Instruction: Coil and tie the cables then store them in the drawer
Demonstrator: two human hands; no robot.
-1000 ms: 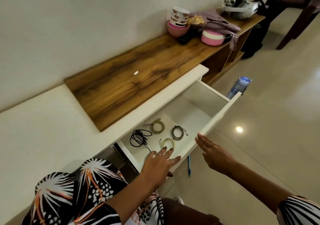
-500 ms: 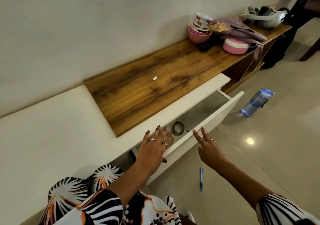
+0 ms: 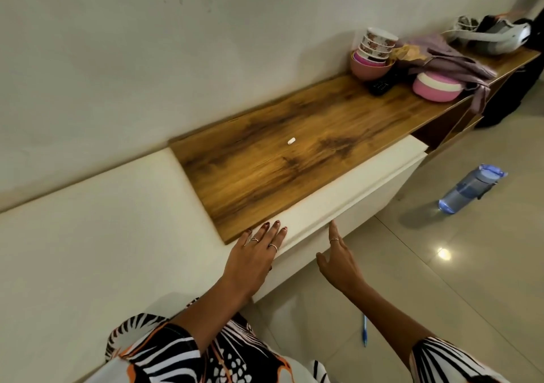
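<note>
The drawer (image 3: 347, 206), half open a moment ago, now sits shut under the wooden top (image 3: 294, 153), cables hidden inside. The left hand (image 3: 253, 256) lies flat-fingered on its top edge; the right hand (image 3: 338, 262) touches the front with straight fingers, bare floor (image 3: 441, 294) beside it.

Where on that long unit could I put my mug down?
The wooden top is bare from its near edge by the left hand up to the stacked bowls, save a small white piece. The far end is crowded: bowls, cloth, pink container.
</note>
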